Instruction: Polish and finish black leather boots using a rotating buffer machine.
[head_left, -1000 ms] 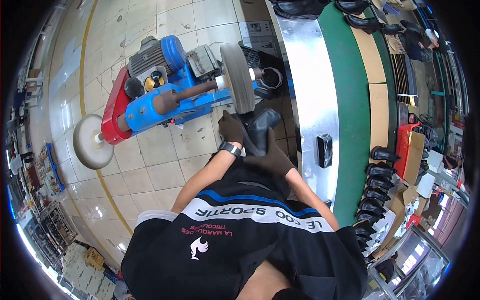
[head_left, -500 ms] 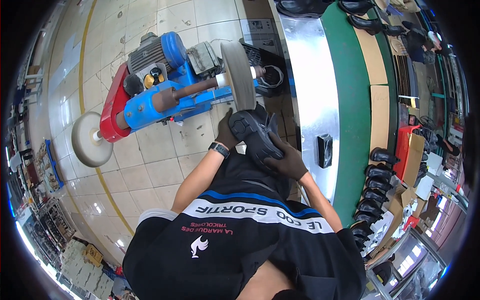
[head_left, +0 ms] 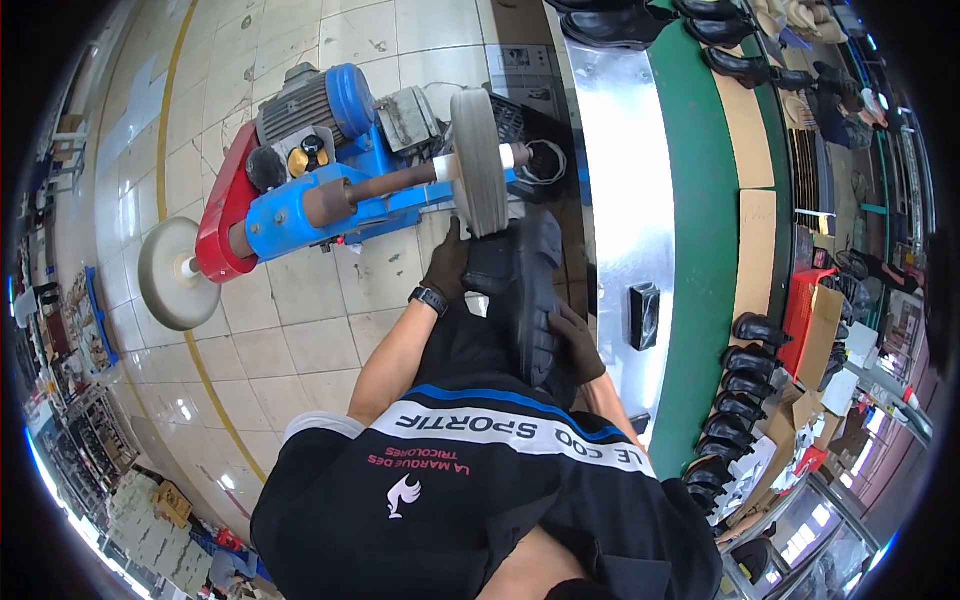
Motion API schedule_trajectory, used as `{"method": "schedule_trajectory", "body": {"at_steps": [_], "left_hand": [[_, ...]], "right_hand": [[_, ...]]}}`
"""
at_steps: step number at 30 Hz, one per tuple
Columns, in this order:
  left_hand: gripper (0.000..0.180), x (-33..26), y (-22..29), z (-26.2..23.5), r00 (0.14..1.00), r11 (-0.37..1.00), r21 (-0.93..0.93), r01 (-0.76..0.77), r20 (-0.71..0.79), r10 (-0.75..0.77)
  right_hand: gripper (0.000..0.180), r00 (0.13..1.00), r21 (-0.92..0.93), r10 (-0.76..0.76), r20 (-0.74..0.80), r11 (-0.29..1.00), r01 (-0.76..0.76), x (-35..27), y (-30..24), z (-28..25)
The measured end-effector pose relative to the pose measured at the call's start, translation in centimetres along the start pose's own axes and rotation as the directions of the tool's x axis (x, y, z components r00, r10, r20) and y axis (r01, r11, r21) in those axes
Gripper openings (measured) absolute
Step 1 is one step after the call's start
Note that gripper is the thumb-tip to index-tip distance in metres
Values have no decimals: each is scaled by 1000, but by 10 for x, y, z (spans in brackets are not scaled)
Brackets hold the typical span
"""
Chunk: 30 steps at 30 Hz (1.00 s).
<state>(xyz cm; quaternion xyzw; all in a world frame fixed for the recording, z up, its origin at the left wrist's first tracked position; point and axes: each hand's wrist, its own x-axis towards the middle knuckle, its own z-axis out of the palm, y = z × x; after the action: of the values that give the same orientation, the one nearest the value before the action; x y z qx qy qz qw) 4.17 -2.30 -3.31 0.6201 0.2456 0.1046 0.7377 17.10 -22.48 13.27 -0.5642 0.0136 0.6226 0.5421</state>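
The person holds one black boot with a thick ridged sole in both hands. The left hand, in a dark glove and with a black watch at the wrist, is closed on the front part of the boot, close to the wheel. The right hand, also in a dark glove, is closed on the side of the boot further back. The two hands are apart from each other, one at each end of the boot.

The boot is in the air above the tiled floor, and its front end is touching or just beside the grey round buffing wheel; I cannot tell if they really touch. This wheel sits on a brown shaft of one blue and red polishing machine, which stands on the floor. On top of the machine there is one grey motor with a blue cap. At the other end of the shaft there is a second wheel, a pale round disc, so I count two wheels.

To the right runs a long table with a shiny metal strip and a green edge. One small black object lies on the metal strip. A row of about seven black boots stands along the right side of the table, and more black boots stand at its far end.
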Motion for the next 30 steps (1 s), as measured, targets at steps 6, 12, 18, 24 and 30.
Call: {"method": "schedule_trajectory", "body": {"at_steps": [6, 12, 18, 24, 30], "left_hand": [[83, 13, 67, 25, 968, 403, -880, 249, 218, -122], [93, 9, 64, 24, 943, 350, -877, 330, 290, -161], [84, -26, 78, 1, 967, 363, -897, 252, 219, -130], [37, -39, 50, -30, 996, 946, -314, 87, 40, -78], [23, -21, 26, -53, 953, 880, -376, 289, 24, -303]], "right_hand": [[59, 893, -419, -444, -71, 826, 377, 11, -4, -8], [71, 937, -547, -298, -181, 823, 156, -4, -45, 28], [71, 970, -500, -223, -98, 854, 146, 4, -42, 53], [57, 994, -228, -92, -61, 971, 76, 21, -23, 46], [45, 998, 272, 64, -9, 960, -59, 79, -4, 46]]}}
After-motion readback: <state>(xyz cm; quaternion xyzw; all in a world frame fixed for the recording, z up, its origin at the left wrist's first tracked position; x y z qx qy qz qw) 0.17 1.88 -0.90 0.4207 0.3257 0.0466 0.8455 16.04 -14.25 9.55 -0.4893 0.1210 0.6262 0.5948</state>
